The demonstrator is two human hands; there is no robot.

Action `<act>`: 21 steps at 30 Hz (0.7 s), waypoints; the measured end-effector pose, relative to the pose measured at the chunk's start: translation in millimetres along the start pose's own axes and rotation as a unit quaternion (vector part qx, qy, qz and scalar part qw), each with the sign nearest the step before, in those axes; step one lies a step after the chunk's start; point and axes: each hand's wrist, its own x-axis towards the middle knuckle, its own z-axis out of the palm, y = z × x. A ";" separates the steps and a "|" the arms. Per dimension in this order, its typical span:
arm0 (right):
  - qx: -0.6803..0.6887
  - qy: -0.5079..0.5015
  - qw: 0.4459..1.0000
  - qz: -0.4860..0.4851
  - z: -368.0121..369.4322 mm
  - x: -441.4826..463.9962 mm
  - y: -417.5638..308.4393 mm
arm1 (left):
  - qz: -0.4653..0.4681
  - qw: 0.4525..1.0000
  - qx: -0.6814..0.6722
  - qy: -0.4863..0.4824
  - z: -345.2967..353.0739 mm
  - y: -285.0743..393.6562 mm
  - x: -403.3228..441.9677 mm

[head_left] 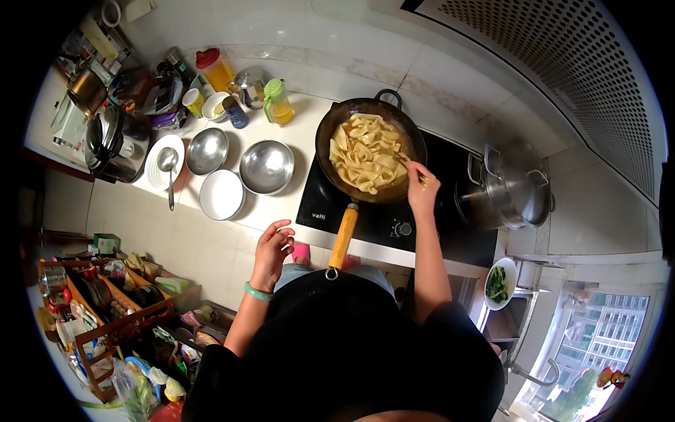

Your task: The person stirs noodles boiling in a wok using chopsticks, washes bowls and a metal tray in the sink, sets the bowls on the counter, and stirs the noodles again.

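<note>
A dark wok (pixel 336 173) with a wooden handle (pixel 343 238) sits on the black cooktop (pixel 316 204). Wide, pale yellow pieces like flat noodles or tofu skin (pixel 369 151) lie heaped in it. My right hand (pixel 423 186) is at the wok's right rim, its fingers pinched together. A small yellowish bit shows at the fingers, too little to name. Left of the wooden handle, my left hand (pixel 273 250) hovers in front of the counter, fingers loosely curled and apart, holding nothing. A green bangle (pixel 258 292) circles that wrist.
Two steel bowls (pixel 266 167), a white bowl (pixel 222 195) and a plate with a spoon (pixel 167 160) stand left of the cooktop. An oil jug (pixel 278 105) is behind them. A large steel pot (pixel 512 186) stands right, near a bowl of greens (pixel 498 284).
</note>
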 end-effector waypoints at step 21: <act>-0.004 -0.179 0.983 -0.034 39.6 66.4 -1.4 | 0.018 0.999 -0.029 0.018 -16.8 3.0 0.7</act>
